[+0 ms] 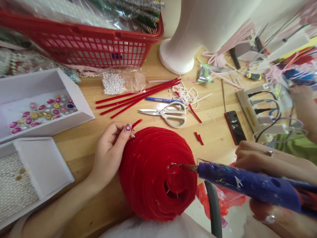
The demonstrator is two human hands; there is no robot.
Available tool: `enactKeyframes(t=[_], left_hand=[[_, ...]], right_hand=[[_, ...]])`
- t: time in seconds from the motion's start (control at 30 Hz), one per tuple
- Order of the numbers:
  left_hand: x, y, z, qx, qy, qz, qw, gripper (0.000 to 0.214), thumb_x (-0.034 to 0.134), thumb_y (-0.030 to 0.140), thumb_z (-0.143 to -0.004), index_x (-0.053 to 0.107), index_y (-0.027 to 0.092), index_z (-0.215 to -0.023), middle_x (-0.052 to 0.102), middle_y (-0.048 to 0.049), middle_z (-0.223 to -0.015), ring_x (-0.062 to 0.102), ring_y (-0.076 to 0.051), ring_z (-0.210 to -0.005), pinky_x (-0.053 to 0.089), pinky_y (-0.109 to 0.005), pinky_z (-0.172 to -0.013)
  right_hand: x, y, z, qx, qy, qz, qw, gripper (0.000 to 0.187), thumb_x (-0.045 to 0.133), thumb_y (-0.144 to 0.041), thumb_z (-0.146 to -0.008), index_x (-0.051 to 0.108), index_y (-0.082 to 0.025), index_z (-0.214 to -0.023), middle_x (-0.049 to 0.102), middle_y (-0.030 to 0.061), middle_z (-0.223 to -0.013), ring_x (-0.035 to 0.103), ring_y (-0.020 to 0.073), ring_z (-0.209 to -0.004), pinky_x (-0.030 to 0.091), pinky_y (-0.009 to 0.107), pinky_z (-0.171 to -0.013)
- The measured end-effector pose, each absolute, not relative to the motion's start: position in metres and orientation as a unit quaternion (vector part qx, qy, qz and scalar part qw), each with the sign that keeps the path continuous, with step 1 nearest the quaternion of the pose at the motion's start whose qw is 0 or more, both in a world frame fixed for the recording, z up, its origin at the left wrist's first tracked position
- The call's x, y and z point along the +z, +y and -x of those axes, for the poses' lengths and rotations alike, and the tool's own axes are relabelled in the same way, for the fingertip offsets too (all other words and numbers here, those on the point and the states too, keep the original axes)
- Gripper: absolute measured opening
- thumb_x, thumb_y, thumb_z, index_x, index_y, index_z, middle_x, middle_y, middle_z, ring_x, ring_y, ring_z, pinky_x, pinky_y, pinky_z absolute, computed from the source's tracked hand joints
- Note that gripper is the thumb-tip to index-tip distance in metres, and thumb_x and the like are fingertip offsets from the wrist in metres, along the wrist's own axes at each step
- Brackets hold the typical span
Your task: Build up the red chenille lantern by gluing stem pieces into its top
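Observation:
A large round red ball, wound in rows of fuzzy strips, rests near the table's front edge, with a dark hole low on its right side. Between the thumb and fingers of my left hand is a short piece of red chenille stem, held at the ball's upper left. My right hand grips a blue glue gun. Its metal tip reaches the ball's surface just above the hole; whether it touches cannot be made out. Red chenille stems lie beyond the ball, along with scissors.
Left stand white boxes of gems and pearls. Behind are a red basket, a bag of pearls and a white pedestal. On the right lie a phone and a power strip with cables; another person's arm shows beyond.

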State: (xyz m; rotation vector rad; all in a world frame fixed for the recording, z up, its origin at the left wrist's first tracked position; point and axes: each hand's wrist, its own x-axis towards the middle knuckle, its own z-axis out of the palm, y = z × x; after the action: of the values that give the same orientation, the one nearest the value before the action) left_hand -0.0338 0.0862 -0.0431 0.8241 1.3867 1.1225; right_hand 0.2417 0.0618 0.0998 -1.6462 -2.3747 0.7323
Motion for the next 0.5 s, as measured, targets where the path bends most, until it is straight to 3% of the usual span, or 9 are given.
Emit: enactKeyframes(t=[0.2, 0.5], left_hand=[[-0.0419, 0.0872, 0.0341, 0.472, 0.592, -0.36, 0.545, 0.018, 0.064, 0.035, -0.092, 0.063, 0.021, -0.08, 0.065, 0.0028, -0.078, 0.06, -0.014, -0.077, 0.046, -0.026, -0.079], [-0.0449, 0.0865, 0.0342, 0.467, 0.592, -0.35, 0.556, 0.019, 0.065, 0.039, -0.091, 0.063, 0.021, -0.083, 0.066, 0.0026, -0.079, 0.061, -0.015, -0.079, 0.045, -0.027, -0.08]], right_hand=[[0.0998, 0.062, -0.2399, 0.248, -0.799, 0.541, 0.082, 0.049, 0.044, -0.071, -0.094, 0.061, -0.028, -0.078, 0.04, -0.0023, -0.062, 0.036, 0.0149, -0.046, 0.034, 0.034, -0.049], [0.1019, 0.0669, -0.2365, 0.271, -0.797, 0.535, 0.075, 0.045, 0.049, -0.069, -0.093, 0.058, -0.028, -0.078, 0.046, -0.0013, -0.063, 0.042, 0.0167, -0.051, 0.032, 0.034, -0.048]])
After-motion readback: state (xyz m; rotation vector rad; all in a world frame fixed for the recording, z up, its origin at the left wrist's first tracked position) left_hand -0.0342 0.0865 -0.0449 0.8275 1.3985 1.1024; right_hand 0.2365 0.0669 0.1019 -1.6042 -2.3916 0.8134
